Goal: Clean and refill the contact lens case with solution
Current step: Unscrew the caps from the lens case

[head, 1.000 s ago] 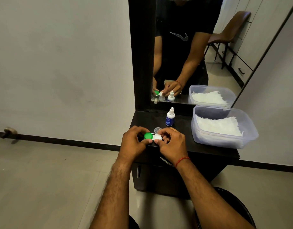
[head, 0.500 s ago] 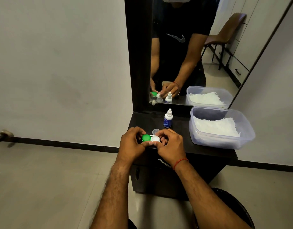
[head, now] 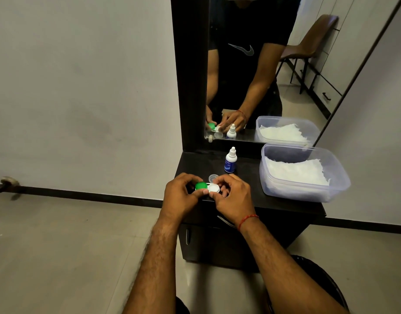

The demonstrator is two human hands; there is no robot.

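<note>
Contact lens case held over front edge of dark counter, pinched from both ends. Left hand: gripping end with green cap. Right hand: fingers curled round white cap, red thread at wrist. Just behind case: small clear cap lying on counter. Further back: solution bottle, upright, white top, blue label. Far right: clear tub holding white tissue.

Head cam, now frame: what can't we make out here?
- Contact lens case wells, head view: hidden under its lids and the left hand and right hand gripping it.
- Solution bottle label, head view: too small to read.
- Dark round object on floor, head view: cut by forearm and bottom edge.
</note>
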